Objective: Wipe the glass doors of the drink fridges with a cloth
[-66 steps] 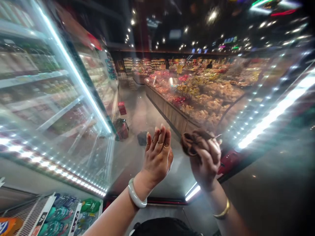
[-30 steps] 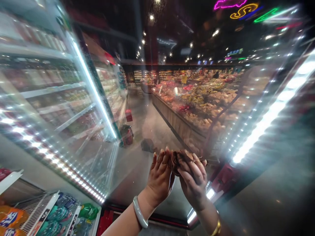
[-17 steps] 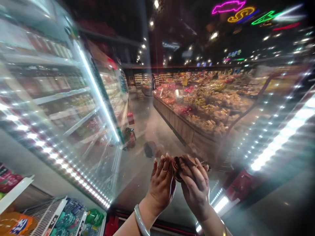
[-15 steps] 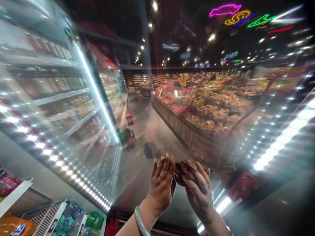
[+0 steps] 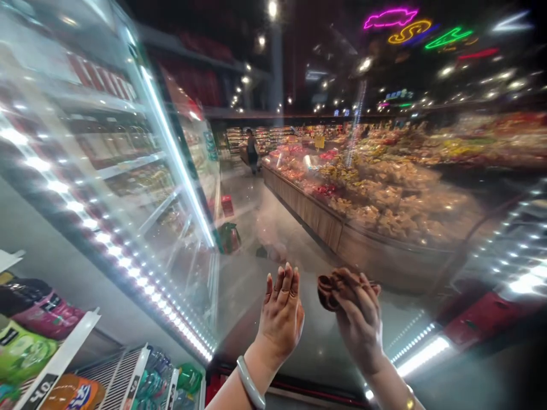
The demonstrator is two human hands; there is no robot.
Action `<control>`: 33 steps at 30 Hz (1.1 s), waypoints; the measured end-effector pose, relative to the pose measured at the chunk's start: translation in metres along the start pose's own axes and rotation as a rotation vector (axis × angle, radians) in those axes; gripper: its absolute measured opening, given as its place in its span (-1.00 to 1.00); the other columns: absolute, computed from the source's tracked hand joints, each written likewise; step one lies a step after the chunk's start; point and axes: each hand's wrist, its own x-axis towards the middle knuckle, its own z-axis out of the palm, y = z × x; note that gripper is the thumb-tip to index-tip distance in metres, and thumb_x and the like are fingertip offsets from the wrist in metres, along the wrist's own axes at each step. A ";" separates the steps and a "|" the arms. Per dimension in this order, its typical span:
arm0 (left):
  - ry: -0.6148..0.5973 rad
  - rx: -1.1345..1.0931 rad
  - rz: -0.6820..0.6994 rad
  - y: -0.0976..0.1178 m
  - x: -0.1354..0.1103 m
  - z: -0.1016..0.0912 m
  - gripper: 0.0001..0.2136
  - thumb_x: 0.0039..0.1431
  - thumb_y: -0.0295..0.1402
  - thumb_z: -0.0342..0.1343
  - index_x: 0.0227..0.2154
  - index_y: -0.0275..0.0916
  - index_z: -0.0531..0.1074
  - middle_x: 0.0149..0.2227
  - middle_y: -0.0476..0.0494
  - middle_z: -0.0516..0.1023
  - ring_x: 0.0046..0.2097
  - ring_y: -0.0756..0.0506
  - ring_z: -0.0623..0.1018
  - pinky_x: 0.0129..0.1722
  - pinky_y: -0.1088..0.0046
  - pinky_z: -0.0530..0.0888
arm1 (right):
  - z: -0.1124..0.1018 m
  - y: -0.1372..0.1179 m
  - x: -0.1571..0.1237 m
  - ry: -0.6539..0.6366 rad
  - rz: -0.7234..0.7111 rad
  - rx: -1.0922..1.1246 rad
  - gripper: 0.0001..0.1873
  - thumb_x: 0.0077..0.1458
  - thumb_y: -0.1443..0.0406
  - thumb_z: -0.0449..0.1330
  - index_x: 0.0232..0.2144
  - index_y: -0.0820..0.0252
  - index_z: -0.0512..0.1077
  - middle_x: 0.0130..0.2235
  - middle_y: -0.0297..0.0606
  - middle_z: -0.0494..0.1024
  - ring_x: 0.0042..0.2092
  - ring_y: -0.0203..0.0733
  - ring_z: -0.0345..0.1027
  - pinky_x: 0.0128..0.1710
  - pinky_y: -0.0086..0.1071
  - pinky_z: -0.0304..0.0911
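Note:
My left hand (image 5: 280, 322) lies flat against the clear glass door (image 5: 307, 341), its fingers stretched upward. A pale bangle (image 5: 250, 382) circles that wrist. To its right, my right hand (image 5: 361, 319) grips a crumpled brown cloth (image 5: 327, 293) pressed to the same pane. A fold of the cloth sticks out on the side toward my left hand. There is a gap of bare glass between the two hands. Part of the cloth is hidden under my right fingers.
At lower left, cooler shelves hold an orange soda bottle (image 5: 79, 393), a green-labelled bottle (image 5: 28, 350) and several others. Bright LED strips (image 5: 113, 247) line the door frame. Beyond the glass are a produce stand (image 5: 303, 205) and a distant person (image 5: 252, 151).
My right hand has moved right with the cloth, away from my left hand, which stays flat on the glass. The view has turned slightly left, and a distant person now shows.

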 end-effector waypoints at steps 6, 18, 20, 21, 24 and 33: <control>0.017 -0.006 -0.016 -0.033 -0.018 -0.009 -0.28 0.36 -0.51 -0.03 0.50 -0.36 -0.18 0.51 -0.31 -0.05 0.54 -0.17 -0.09 0.53 0.14 -0.13 | 0.030 -0.052 0.026 0.044 0.037 0.002 -0.58 0.12 0.49 0.35 0.00 0.05 0.55 0.23 -0.13 0.50 0.40 0.11 0.24 0.39 0.12 0.23; -0.011 -0.090 -0.005 -0.025 -0.028 -0.022 -0.25 0.34 -0.52 -0.02 0.50 -0.36 -0.22 0.51 -0.33 -0.05 0.54 -0.20 -0.10 0.52 0.06 -0.06 | 0.003 -0.053 0.022 0.012 0.000 -0.074 -0.64 0.15 0.46 0.33 -0.03 0.04 0.57 0.19 -0.15 0.53 0.40 0.07 0.24 0.42 0.09 0.19; -0.035 -0.120 0.005 -0.013 -0.026 -0.021 -0.25 0.34 -0.52 -0.01 0.50 -0.35 -0.21 0.51 -0.33 -0.03 0.54 -0.21 -0.10 0.52 0.04 -0.02 | -0.001 -0.054 0.020 -0.097 -0.088 -0.093 -0.62 0.18 0.45 0.31 0.00 -0.01 0.56 0.16 -0.20 0.56 0.39 0.02 0.26 0.39 0.05 0.24; -0.040 -0.134 0.009 -0.006 -0.025 -0.020 -0.25 0.34 -0.52 -0.01 0.50 -0.34 -0.21 0.50 -0.33 -0.02 0.54 -0.22 -0.10 0.51 0.03 0.00 | -0.006 -0.053 0.018 -0.154 -0.127 -0.105 -0.62 0.21 0.45 0.29 0.02 -0.03 0.55 0.15 -0.22 0.58 0.39 -0.01 0.26 0.39 0.03 0.25; -0.044 -0.169 0.031 0.013 -0.023 -0.016 -0.25 0.34 -0.51 -0.01 0.50 -0.33 -0.21 0.50 -0.33 0.00 0.54 -0.21 -0.10 0.51 0.02 0.02 | -0.029 -0.041 0.014 -0.215 -0.150 -0.147 -0.62 0.23 0.46 0.26 0.02 -0.04 0.53 0.16 -0.25 0.58 0.40 -0.06 0.25 0.39 0.00 0.25; 0.002 -0.126 0.057 0.085 -0.009 -0.009 -0.29 0.39 -0.48 -0.03 0.50 -0.35 -0.20 0.50 -0.33 -0.01 0.54 -0.17 -0.11 0.52 0.10 -0.06 | -0.099 -0.002 0.010 -0.117 -0.135 -0.099 -0.65 0.18 0.51 0.27 -0.05 0.05 0.57 0.14 -0.19 0.59 0.43 -0.07 0.18 0.44 0.01 0.14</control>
